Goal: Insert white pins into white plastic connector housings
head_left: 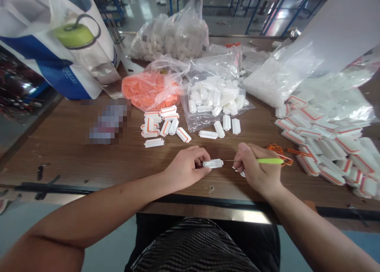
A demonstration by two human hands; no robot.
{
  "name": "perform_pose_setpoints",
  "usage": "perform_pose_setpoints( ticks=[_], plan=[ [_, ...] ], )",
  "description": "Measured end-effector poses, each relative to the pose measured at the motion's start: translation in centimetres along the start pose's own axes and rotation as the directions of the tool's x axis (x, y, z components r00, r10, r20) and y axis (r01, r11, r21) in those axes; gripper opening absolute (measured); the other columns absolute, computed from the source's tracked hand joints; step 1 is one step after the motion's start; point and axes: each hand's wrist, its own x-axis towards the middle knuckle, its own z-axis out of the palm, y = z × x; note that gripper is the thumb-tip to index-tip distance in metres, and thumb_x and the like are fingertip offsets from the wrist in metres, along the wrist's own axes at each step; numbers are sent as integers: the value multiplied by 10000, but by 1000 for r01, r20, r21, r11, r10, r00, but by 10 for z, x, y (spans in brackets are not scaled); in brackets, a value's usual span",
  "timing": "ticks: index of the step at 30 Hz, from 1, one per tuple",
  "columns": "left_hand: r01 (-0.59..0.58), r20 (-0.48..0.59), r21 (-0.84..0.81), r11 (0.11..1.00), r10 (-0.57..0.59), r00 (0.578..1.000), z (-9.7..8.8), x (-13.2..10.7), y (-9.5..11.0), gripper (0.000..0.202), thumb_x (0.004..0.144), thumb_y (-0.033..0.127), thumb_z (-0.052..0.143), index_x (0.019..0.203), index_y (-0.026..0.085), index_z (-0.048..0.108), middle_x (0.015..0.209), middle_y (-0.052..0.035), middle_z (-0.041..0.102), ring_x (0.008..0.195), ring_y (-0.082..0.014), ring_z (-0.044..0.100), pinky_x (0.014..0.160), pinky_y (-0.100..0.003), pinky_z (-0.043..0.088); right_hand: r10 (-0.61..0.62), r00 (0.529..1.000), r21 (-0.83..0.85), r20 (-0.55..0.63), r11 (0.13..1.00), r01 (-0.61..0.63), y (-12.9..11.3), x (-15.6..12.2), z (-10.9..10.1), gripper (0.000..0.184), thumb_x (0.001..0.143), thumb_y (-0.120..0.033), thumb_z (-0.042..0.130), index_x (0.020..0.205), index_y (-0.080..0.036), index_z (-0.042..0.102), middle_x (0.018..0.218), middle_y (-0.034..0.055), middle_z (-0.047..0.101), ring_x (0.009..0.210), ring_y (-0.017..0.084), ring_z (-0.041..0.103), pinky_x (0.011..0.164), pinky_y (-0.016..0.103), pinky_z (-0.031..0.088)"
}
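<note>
My left hand (185,167) pinches a small white plastic connector (213,163) just above the wooden table (74,153). My right hand (257,167) grips a thin tool with a lime-green handle (270,161); its fine metal tip points left at the connector's end. A tiny white piece (242,173) lies under my right fingers. Both hands sit near the table's front edge, a few centimetres apart.
Finished white-and-orange connectors lie in a pile (162,123) ahead and a large heap (329,145) at right. Three plain white housings (227,123) lie before an open bag (215,98). An orange-filled bag (150,91), loose orange clips (277,150), a green-lidded bottle (80,46).
</note>
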Motion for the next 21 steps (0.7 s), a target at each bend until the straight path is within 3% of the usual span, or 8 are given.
perform_pose_setpoints(
  ticks=[16,21],
  plan=[
    [-11,-4,-10,1000,11,1000,0,0,0,84,765,139,680,823,179,635,780,24,574,649,-94,555,642,-242,468,-9,998,-30,65,999,11,4,2,4,458,979,-288,459,541,-190,548,475,-17,578,395,86,539,434,217,412],
    [-4,-4,-15,1000,4,1000,1,-1,-2,106,750,144,700,823,180,631,788,22,565,633,-90,538,621,-237,472,11,1000,-16,-13,1000,-12,-1,0,1,489,992,-331,441,534,-203,553,464,-10,570,377,94,517,437,238,423]
  ],
)
